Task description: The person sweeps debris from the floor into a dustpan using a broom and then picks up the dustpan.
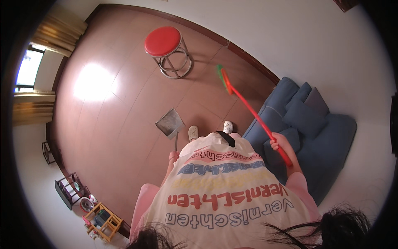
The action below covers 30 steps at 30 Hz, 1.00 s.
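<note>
My right hand (279, 141) grips the red handle of a broom (252, 110), which slants up and to the left. Its head, orange with green bristles, is raised toward the middle of the view, and the bristle end looks blurred. At my left side, my left hand (174, 154) is closed around the thin handle of a metal dustpan (170, 123). The pan's scoop points away from me, and I see nothing in it. Between the two tools are my feet in white clogs (193, 133) on the tiled floor (133, 124).
A red-topped stool (163, 42) with metal legs stands ahead. The blue sofa (326, 149) with cushions lies along the right wall. At the lower left are a wooden rack (104, 222) holding things and a dark stand (67, 190). Curtains (34, 107) flank a window (29, 68).
</note>
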Available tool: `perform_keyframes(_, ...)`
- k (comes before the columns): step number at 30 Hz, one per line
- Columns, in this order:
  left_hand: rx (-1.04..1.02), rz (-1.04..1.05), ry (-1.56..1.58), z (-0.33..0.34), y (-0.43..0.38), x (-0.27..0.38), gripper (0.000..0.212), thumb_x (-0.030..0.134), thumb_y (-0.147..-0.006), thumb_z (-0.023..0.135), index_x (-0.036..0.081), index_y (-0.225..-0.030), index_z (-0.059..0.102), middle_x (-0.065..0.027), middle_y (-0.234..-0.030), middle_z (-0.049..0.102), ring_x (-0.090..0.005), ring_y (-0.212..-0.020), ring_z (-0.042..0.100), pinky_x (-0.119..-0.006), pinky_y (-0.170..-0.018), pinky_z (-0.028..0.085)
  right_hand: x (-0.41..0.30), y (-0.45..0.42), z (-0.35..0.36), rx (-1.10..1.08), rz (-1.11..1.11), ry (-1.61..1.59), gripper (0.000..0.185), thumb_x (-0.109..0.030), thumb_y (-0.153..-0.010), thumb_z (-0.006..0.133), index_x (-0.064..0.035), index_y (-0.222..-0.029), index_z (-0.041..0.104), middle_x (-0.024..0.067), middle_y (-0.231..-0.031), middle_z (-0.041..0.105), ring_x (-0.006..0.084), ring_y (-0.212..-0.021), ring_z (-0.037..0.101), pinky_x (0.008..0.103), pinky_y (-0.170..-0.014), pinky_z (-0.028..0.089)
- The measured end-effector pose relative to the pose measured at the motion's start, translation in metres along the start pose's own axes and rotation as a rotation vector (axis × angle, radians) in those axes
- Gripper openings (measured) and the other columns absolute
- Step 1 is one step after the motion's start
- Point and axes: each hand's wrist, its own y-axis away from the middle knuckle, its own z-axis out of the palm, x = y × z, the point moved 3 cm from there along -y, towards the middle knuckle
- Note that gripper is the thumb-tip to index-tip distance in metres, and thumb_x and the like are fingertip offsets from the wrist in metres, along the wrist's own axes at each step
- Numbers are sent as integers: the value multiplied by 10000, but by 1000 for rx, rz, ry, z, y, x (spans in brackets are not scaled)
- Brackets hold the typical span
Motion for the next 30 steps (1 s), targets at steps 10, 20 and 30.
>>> perform_keyframes(10, 147, 55, 266, 13, 82, -58, 235, 188, -741, 281, 18, -667, 426, -105, -656, 455, -228, -575, 426, -326, -542, 331, -132, -114, -53, 370, -359, 696, 183, -160, -739, 404, 9, -687, 451, 72, -464, 428, 141, -330, 401, 266, -315, 342)
perform_keyframes(20, 438, -27, 925, 74, 216, -129, 302, 198, -787, 264, 154, -492, 214, 43, -378, 197, -68, -303, 152, -187, -266, 148, -176, -209, 35, 404, -411, 1371, 178, -47, -597, 397, 30, -474, 498, 139, -449, 504, 218, -442, 536, 306, -453, 430)
perform_keyframes(30, 409, 29, 1217, 51, 225, -239, 275, 118, -754, 320, 146, -501, 216, 52, -400, 202, -47, -292, 151, -199, -273, 86, -113, -189, 112, 242, -504, 1525, 181, -70, -692, 334, 62, -630, 441, 130, -425, 465, 227, -356, 494, 329, -343, 403)
